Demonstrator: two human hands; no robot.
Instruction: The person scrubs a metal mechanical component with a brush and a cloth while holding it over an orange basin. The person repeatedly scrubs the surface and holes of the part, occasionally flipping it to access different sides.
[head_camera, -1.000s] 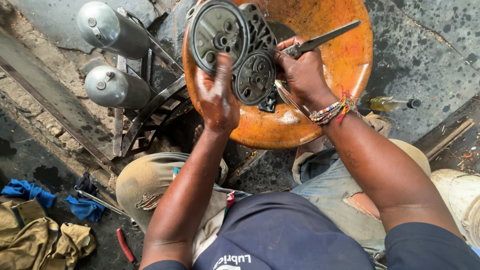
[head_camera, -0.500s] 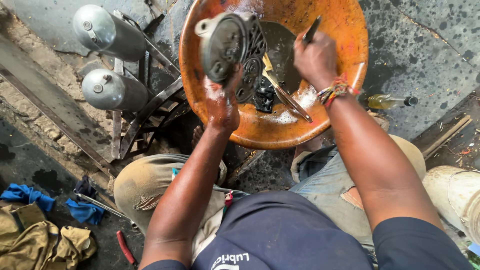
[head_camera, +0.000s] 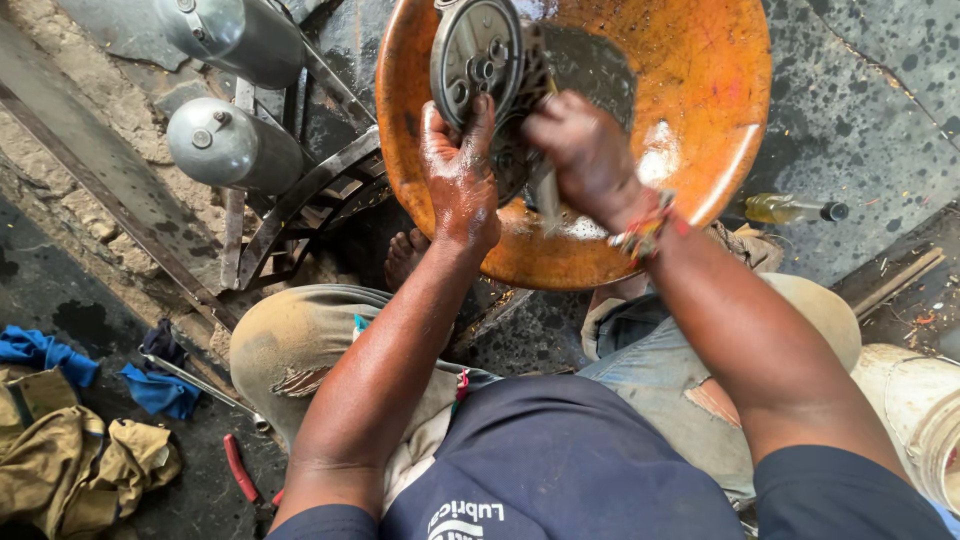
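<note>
Orange basin (head_camera: 700, 80), stained dark inside with pale wet patches. Dark grey, grimy round metal engine part (head_camera: 478, 55). Silver-grey cylinders (head_camera: 225, 145). Multicoloured beaded bracelet (head_camera: 645, 230). Blue rags (head_camera: 160, 390); khaki cloth (head_camera: 70, 460); red-handled pliers (head_camera: 240, 468). Black-speckled grey floor (head_camera: 860, 110). Yellowish bottle (head_camera: 785, 208).

left hand (head_camera: 458, 185) raised, fingers curled, right hand (head_camera: 583, 158) fisted, forearms extended

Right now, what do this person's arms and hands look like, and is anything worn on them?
Both arms are bare below short dark-blue sleeves. The left hand is wet and shiny, without a glove. The right hand is also ungloved, with a band of bright beads at its wrist.
</note>
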